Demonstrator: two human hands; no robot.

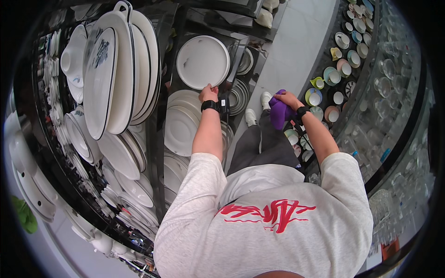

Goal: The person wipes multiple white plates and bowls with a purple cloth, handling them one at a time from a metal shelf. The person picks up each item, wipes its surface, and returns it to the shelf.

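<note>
My left hand (pixel 208 93) is at the near rim of a round white plate (pixel 203 62), its fingers closed on the edge. The plate has a raised rim and a small dark mark left of its middle. It appears to sit on another plate on a dark glossy shelf (pixel 174 79). My right hand (pixel 288 99) grips a bunched purple cloth (pixel 281 113) in front of my right leg, over the aisle.
Stacked white plates (pixel 180 128) stand just below my left hand. Large oval platters (pixel 121 69) rise on the left. Nested bowls (pixel 238 97) sit on a lower shelf. Coloured cups with saucers (pixel 332 75) and glassware (pixel 386 87) line the right side.
</note>
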